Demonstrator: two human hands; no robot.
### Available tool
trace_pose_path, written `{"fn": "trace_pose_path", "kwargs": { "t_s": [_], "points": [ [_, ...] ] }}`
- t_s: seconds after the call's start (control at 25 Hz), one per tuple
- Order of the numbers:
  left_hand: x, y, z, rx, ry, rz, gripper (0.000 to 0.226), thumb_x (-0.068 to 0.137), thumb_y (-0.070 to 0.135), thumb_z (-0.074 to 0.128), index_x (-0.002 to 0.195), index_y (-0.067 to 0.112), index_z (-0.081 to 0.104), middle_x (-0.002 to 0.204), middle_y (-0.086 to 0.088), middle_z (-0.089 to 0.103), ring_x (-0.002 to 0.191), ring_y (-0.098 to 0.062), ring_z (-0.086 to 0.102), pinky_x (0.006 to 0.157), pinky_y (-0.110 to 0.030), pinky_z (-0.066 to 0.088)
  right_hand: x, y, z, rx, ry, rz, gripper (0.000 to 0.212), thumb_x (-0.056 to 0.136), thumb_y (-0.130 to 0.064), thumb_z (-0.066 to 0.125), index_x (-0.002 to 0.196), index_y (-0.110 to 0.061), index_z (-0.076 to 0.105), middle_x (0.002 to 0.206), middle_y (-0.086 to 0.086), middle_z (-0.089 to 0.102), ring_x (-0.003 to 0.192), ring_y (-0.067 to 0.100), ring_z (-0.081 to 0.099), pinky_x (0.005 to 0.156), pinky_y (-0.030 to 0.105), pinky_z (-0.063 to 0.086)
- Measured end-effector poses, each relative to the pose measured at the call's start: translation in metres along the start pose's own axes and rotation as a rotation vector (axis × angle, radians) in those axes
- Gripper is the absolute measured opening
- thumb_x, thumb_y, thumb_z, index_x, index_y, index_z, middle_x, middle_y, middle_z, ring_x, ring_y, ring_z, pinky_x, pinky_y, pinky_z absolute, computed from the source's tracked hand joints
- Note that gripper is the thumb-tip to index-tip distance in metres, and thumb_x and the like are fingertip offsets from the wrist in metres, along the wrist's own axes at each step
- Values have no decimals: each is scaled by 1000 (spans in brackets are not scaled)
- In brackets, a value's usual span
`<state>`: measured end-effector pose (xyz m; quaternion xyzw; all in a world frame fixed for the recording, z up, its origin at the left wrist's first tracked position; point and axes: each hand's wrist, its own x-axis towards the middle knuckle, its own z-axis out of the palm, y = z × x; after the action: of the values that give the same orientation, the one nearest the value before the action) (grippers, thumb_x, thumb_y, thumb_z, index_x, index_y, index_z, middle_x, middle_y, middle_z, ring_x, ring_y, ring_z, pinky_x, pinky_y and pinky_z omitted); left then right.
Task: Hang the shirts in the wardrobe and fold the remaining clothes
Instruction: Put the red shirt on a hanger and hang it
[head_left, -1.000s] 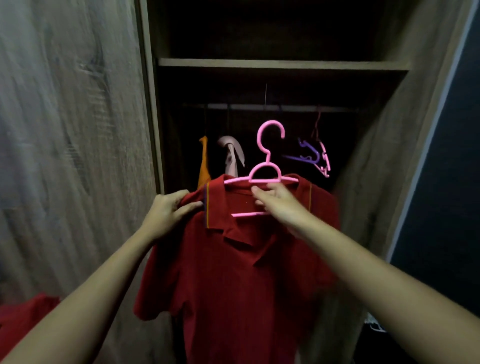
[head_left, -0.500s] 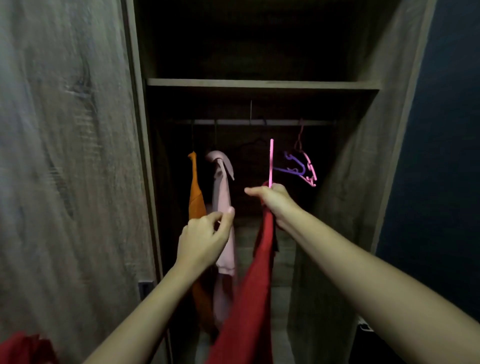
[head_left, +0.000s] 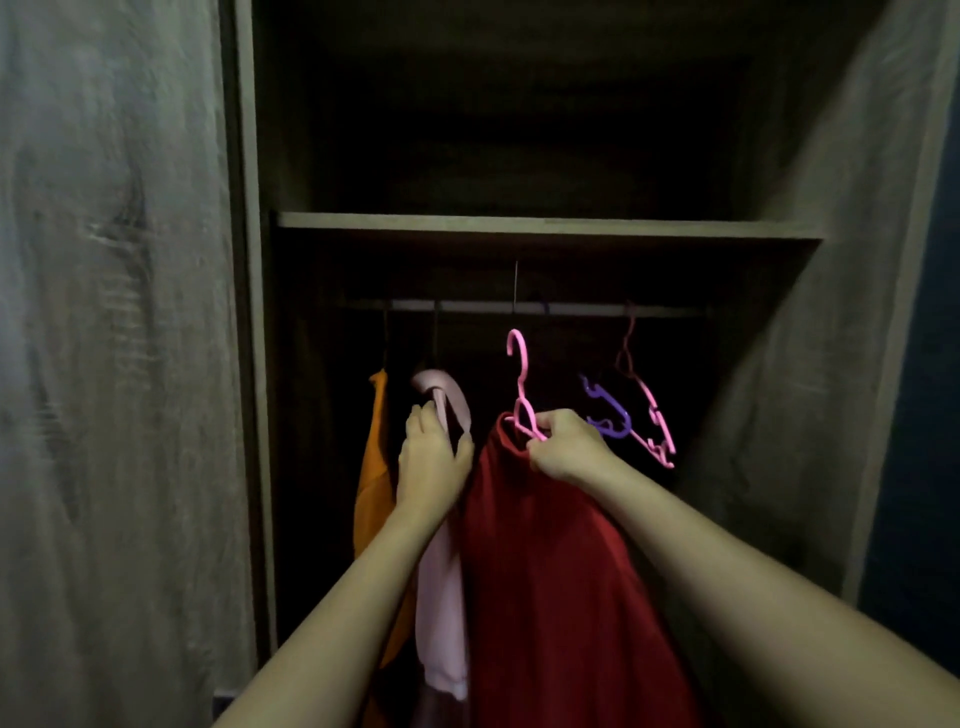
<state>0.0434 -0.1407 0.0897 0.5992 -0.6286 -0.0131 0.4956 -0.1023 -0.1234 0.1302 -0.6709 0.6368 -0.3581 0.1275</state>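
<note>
Three garments hang in a row: one orange top (head_left: 375, 467), one pale pink top (head_left: 441, 597) and one red shirt (head_left: 545, 597). Three coloured hangers can be counted: one pink hanger (head_left: 521, 384) in the red shirt, one bare purple hanger (head_left: 608, 415) and one bare pink hanger (head_left: 657, 421). One rail (head_left: 467, 305). One shelf (head_left: 545, 226). Two hands: left hand (head_left: 431, 462), right hand (head_left: 569, 447).

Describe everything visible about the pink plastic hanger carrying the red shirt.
The pink plastic hanger is thin, with an open hook on top, a straight neck and a loop below. It stands upright, seen almost edge-on, its hook below the metal wardrobe rail and not yet on it. The right hand grips its lower part, and the dark red shirt drapes from it.
</note>
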Motion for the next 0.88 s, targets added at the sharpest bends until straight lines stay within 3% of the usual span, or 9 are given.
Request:
{"fn": "trace_pose_path", "kwargs": {
  "t_s": [0.16, 0.28, 0.44, 0.64, 0.8, 0.88],
  "points": [
    [26, -9, 21, -6, 67, -46, 51, 93, 5, 45, 142, 6, 32, 130, -21, 53, 119, -36, 52, 94, -40, 40, 45, -7, 2, -84, 28, -56, 34, 80, -18, 53, 111, -20, 65, 113, 13, 66, 110, 32, 59, 87, 33, 47],
    [27, -30, 16, 24, 176, -62, 55, 89, -4, 42, 142, 6, 36, 131, -19, 54, 118, -34, 54, 95, -38, 41, 73, -8, 11, -145, 26, -85, 33, 80, -15, 51, 111, -14, 62, 118, 15, 63, 112, 33, 58, 89, 35, 47],
    [32, -33, 16, 66, 112, -9, 59, 90, -1, 41, 146, 11, 30, 134, -15, 53, 118, -29, 55, 98, -33, 40, 108, -24, 18, -171, 10, -91, 34, 86, -17, 51, 119, -12, 58, 124, 16, 59, 116, 34, 55, 90, 35, 46],
    [29, -19, 29, 73, 25, 68, 65, 93, 8, 40, 150, 22, 14, 122, -2, 58, 103, -17, 60, 85, -22, 41, 149, -51, 11, -200, -21, -135, 38, 88, -19, 50, 125, -9, 52, 132, 16, 53, 122, 33, 51, 95, 35, 44],
    [30, -21, 33, 66, 30, 83, 66, 92, 7, 41, 151, 21, 13, 126, -2, 56, 105, -16, 59, 85, -22, 40, 166, -42, 30, -257, -164, -102, 41, 92, -21, 43, 130, -6, 48, 138, 18, 47, 126, 32, 47, 99, 35, 42],
    [30, -24, 34, 67, 22, 86, 66, 92, 7, 41, 150, 20, 14, 127, -3, 55, 108, -17, 58, 86, -20, 39, 165, -37, 40, -268, -157, -88, 41, 92, -21, 45, 129, -6, 49, 137, 18, 48, 125, 32, 47, 98, 35, 42]
  ]
}}
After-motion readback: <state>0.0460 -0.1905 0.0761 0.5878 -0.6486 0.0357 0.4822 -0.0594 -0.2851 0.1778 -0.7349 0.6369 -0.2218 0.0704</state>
